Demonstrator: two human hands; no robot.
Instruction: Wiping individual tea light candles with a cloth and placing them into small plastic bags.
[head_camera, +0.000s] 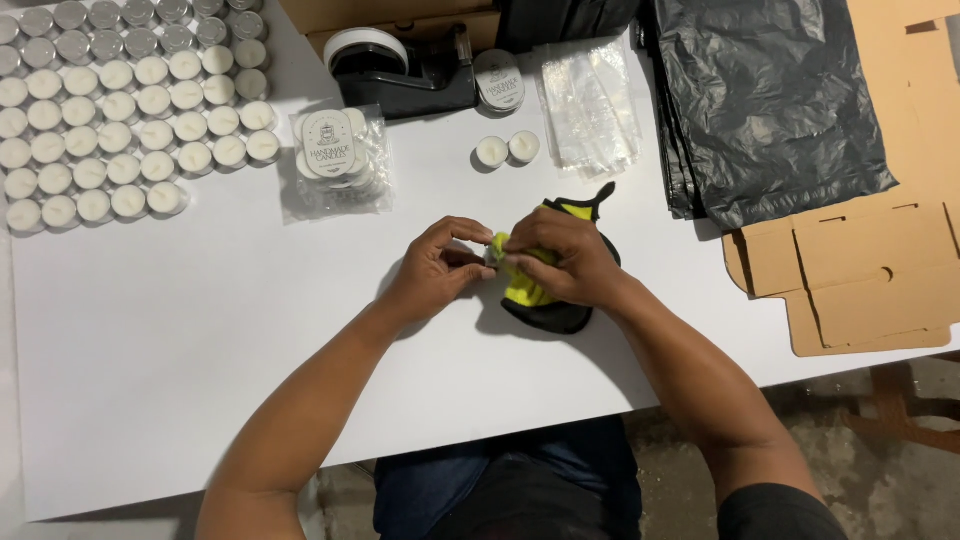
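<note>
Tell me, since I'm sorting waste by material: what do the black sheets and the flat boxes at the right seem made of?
Black sheets: thin plastic film, apparently; glossy with soft crinkles. Flat boxes: brown cardboard, matte, with die-cut slots and tabs.

The right hand (565, 262) covers much of the yellow-and-black cloth (560, 312); whatever its fingers (520, 245) pinch stays hidden
</note>
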